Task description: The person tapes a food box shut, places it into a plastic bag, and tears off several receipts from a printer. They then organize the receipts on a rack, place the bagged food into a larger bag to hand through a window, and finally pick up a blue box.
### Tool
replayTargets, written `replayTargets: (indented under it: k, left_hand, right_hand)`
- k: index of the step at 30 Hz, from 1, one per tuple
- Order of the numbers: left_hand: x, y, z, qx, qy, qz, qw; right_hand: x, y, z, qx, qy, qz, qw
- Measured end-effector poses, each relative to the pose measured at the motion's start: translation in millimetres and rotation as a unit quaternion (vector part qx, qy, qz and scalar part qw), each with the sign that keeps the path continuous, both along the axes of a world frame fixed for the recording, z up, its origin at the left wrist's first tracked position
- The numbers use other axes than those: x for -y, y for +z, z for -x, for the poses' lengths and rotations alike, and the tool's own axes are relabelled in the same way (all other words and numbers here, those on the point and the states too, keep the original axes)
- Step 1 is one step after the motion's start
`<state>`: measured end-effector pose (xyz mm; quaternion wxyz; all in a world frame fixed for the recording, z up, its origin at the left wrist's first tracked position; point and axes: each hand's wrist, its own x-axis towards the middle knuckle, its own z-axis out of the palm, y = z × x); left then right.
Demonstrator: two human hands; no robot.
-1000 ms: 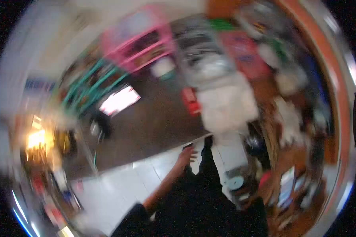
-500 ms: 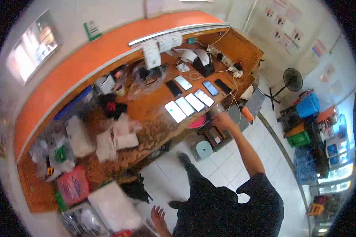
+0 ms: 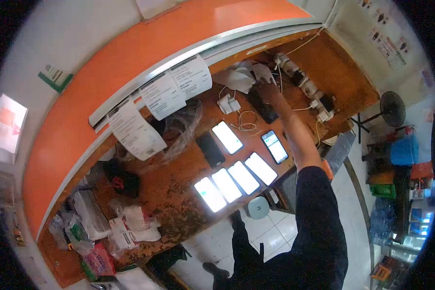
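Note:
My right hand reaches to the back of the wooden counter, its fingers closed at the edge of crumpled white paper. Below that wrist is a black device, partly covered by my forearm. Nearer me lie several phones with lit white screens, among them an outer-left phone and a farther one. A dark-screened phone lies beside them. One phone shows a blue and white screen close to my forearm. My left hand is out of view.
Printed paper sheets hang from the orange shelf. A power strip with plugs and a white charger with its cable sit at the back. Plastic-wrapped items and papers fill the left end. A fan stands right.
My right hand has gone from the counter's front edge to the papers at the back. My left hand has left the view. The camera is closer to the counter.

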<state>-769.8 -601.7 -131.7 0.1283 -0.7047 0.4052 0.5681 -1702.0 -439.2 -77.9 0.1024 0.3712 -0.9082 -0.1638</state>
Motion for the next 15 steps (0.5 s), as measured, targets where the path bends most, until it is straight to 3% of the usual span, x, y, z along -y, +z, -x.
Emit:
replayTargets:
  k: [3, 5, 6, 8, 12, 14, 15]
  left_hand:
    - [-1.2, 8.1, 18.5, 0.020, -0.012, 0.003, 1.000]
    - [1.6, 13.1, 28.9, 0.026, -0.023, 0.001, 0.999]
    - [2.0, 16.1, 32.2, 0.028, -0.027, 0.002, 0.999]
    - [4.7, 21.1, 37.1, 0.030, -0.037, 0.005, 0.999]
    - [10.5, 30.0, 37.4, 0.023, -0.055, 0.011, 0.998]
    - [11.8, 33.7, 34.4, 0.016, -0.061, 0.016, 0.998]
    - [13.5, 36.5, 33.0, 0.016, -0.062, 0.019, 0.998]
  right_hand:
    - [-8.1, 6.6, 24.7, 0.099, -0.077, -0.056, 0.991]
    - [-33.2, -18.4, 45.3, -0.024, 0.015, -0.062, 0.998]
    - [-38.3, -17.3, 47.1, -0.020, 0.015, -0.066, 0.997]
    - [-47.1, -11.4, 51.7, -0.056, 0.163, 0.002, 0.985]
    - [-37.0, 40.8, 23.9, -0.050, 0.258, -0.028, 0.965]
    - [-13.3, 86.5, -12.8, 0.121, 0.154, -0.310, 0.930]
    - [-17.9, 83.9, -22.6, 0.123, 0.154, -0.312, 0.930]
